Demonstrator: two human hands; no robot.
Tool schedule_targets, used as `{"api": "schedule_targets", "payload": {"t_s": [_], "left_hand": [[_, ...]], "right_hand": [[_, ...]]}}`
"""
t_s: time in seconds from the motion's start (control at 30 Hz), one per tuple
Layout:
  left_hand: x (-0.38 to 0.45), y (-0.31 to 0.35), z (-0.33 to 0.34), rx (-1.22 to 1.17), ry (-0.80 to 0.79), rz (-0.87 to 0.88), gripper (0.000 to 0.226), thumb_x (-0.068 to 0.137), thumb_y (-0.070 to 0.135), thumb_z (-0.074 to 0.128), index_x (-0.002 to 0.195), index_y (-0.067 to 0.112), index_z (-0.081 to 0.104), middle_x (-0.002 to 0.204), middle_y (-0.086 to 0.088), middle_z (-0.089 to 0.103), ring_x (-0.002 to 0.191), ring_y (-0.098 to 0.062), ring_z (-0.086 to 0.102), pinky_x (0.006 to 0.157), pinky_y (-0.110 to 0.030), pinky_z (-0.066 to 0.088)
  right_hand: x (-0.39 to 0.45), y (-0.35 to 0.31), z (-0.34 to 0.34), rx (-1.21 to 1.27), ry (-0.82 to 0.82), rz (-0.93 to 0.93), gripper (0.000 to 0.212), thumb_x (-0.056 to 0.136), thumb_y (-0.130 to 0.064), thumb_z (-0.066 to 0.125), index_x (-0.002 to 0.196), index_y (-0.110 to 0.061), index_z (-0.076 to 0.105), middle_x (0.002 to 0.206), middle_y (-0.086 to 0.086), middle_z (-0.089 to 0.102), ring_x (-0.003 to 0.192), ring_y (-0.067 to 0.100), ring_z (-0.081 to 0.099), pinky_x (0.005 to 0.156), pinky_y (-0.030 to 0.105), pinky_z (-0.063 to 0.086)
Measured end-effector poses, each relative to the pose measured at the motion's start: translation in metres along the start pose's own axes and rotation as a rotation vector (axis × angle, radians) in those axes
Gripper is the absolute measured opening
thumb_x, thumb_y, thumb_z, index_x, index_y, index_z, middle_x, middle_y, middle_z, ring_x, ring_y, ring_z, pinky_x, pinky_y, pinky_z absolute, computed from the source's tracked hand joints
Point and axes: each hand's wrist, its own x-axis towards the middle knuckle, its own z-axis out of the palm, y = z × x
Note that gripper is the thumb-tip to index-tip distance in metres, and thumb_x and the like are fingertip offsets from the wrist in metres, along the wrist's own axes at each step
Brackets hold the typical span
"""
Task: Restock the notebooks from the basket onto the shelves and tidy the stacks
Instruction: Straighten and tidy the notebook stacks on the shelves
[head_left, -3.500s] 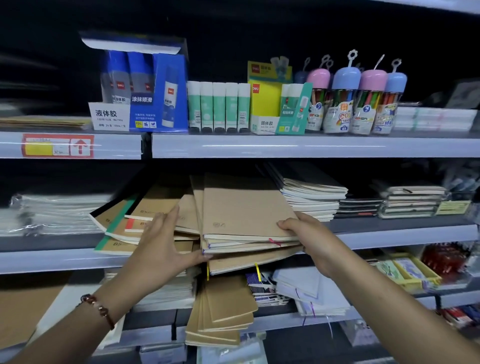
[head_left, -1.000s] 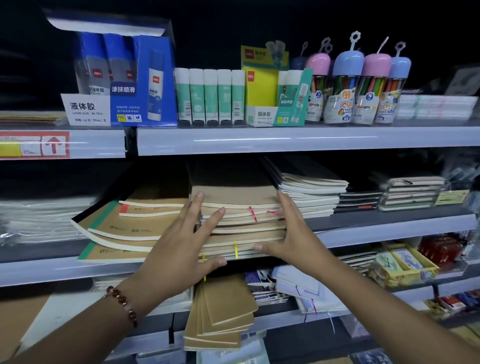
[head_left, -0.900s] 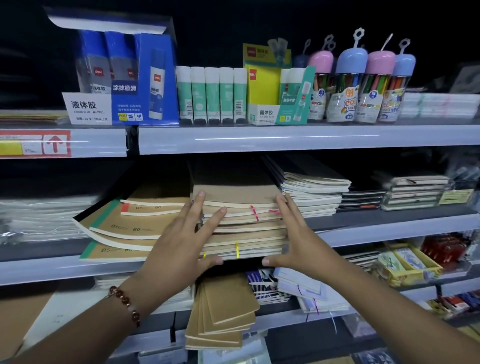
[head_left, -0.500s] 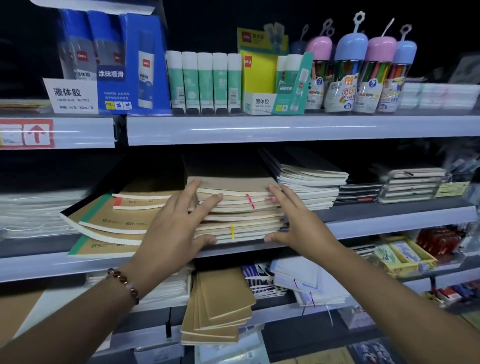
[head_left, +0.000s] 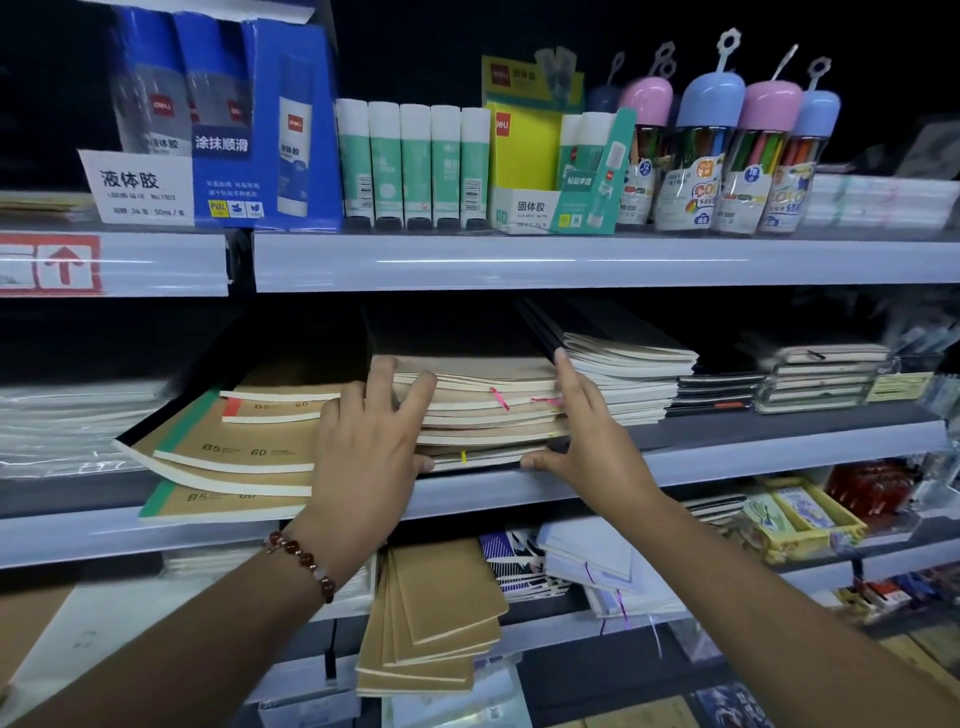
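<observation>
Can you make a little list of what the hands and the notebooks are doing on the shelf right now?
left hand: fingers spread, pressing the stack's left front
right hand: flat against the stack's right side
brown notebook stack: on the middle shelf, between both hands
B5 notebooks: messy pile to the left
glue sticks: top shelf, upright

We face a shop shelving unit with a dark back panel and pale, glossy shelf edges that catch long streaks of light from above. On the left edge strip we see a red-framed label with an upward arrow. The recesses between the shelves lie in deep shadow, and we can make out no floor, wall or window.
</observation>
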Motion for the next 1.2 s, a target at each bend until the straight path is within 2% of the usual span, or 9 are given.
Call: {"api": "schedule_targets", "payload": {"t_s": [0.23,0.47,0.53,0.63,0.77,0.83,0.9,1.0,1.2], "left_hand": [[0.001,-0.002,-0.002,-0.049,-0.024,-0.01,0.093,0.054,0.041,0.094,0.131,0.024,0.044,0.144,-0.015,0.037,0.099,-0.034,0.055,0.081,-0.046,0.05],[0.008,0.001,-0.002,0.018,-0.035,-0.025,0.097,0.049,0.035,0.097,0.129,0.021,0.044,0.138,-0.017,0.039,0.094,-0.035,0.054,0.077,-0.045,0.048],[0.008,0.003,0.002,0.059,-0.075,-0.05,0.098,0.053,0.041,0.094,0.132,0.023,0.04,0.142,-0.017,0.036,0.098,-0.033,0.053,0.078,-0.044,0.047],[0.008,0.001,0.006,0.052,-0.101,-0.059,0.099,0.057,0.054,0.089,0.136,0.023,0.039,0.147,-0.017,0.033,0.103,-0.033,0.052,0.083,-0.043,0.049],[0.006,-0.008,0.001,-0.303,-0.181,-0.034,0.099,0.074,0.067,0.071,0.152,0.029,0.024,0.161,-0.007,0.01,0.132,-0.033,0.034,0.11,-0.041,0.035],[0.005,-0.017,-0.005,-0.517,-0.202,-0.081,0.099,0.082,0.06,0.068,0.157,0.031,0.01,0.163,0.0,0.002,0.142,-0.027,0.027,0.107,-0.033,0.033],[0.007,-0.024,-0.008,-0.644,-0.213,-0.156,0.106,0.082,0.053,0.072,0.158,0.028,0.002,0.164,0.002,0.005,0.143,-0.02,0.028,0.099,-0.026,0.032],[0.011,-0.029,-0.008,-0.725,-0.263,-0.216,0.116,0.076,0.049,0.08,0.159,0.025,0.003,0.163,0.001,0.021,0.145,-0.018,0.031,0.106,-0.027,0.031],[0.018,-0.029,-0.006,-0.71,-0.245,-0.239,0.109,0.07,0.044,0.087,0.155,0.023,0.021,0.154,0.001,0.039,0.134,-0.019,0.045,0.101,-0.028,0.038]], "right_hand": [[0.0,-0.004,0.004,0.339,0.069,0.226,0.135,0.062,-0.023,0.095,0.157,-0.039,0.002,0.129,-0.011,0.045,0.11,-0.001,0.04,0.093,0.021,0.035],[0.008,-0.003,0.016,0.344,0.073,0.257,0.13,0.067,-0.013,0.092,0.154,-0.047,0.002,0.123,-0.017,0.065,0.109,0.005,0.061,0.093,0.024,0.048],[0.007,-0.004,0.017,0.281,0.061,0.252,0.131,0.067,-0.019,0.092,0.152,-0.05,-0.002,0.122,-0.018,0.064,0.111,0.008,0.061,0.095,0.033,0.051],[0.006,-0.004,0.015,0.242,0.042,0.233,0.13,0.067,-0.025,0.092,0.153,-0.047,-0.003,0.127,-0.015,0.06,0.114,0.011,0.057,0.091,0.033,0.049],[0.004,-0.002,0.01,0.358,-0.034,0.208,0.124,0.074,-0.022,0.088,0.157,-0.039,-0.003,0.12,-0.017,0.058,0.114,0.008,0.058,0.084,0.017,0.044],[0.002,-0.003,0.002,0.465,-0.084,0.189,0.117,0.077,-0.027,0.086,0.158,-0.035,0.003,0.125,-0.021,0.052,0.114,-0.004,0.054,0.083,0.006,0.038],[0.0,-0.004,-0.006,0.537,-0.108,0.186,0.106,0.077,-0.033,0.085,0.155,-0.037,0.014,0.125,-0.029,0.049,0.113,-0.016,0.05,0.085,0.002,0.036],[-0.001,-0.004,-0.009,0.521,-0.086,0.184,0.089,0.076,-0.03,0.086,0.14,-0.045,0.025,0.113,-0.039,0.043,0.092,-0.037,0.042,0.074,-0.006,0.035],[0.004,-0.004,-0.005,0.446,0.003,0.199,0.082,0.071,-0.031,0.089,0.135,-0.04,0.039,0.102,-0.037,0.045,0.094,-0.018,0.049,0.074,0.005,0.039]]}}
